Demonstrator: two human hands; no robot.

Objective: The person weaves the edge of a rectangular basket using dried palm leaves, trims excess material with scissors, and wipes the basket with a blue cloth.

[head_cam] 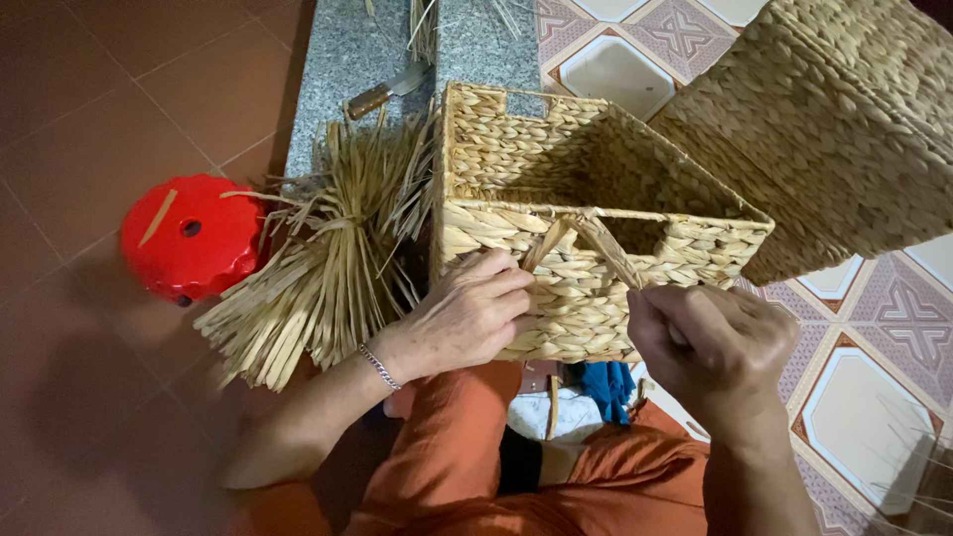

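On the person's lap, the woven basket [586, 238] stands with its front wall braced by the left hand [467, 318], fingers curled together, while the right hand [710, 342] clamps a straw strand [608, 248] slanting up-left toward the rim.

A home craft corner on a tiled floor [79, 119]. Straw bundles [318, 268] and a red stool [189, 236] lie left of the woven basket [586, 199]
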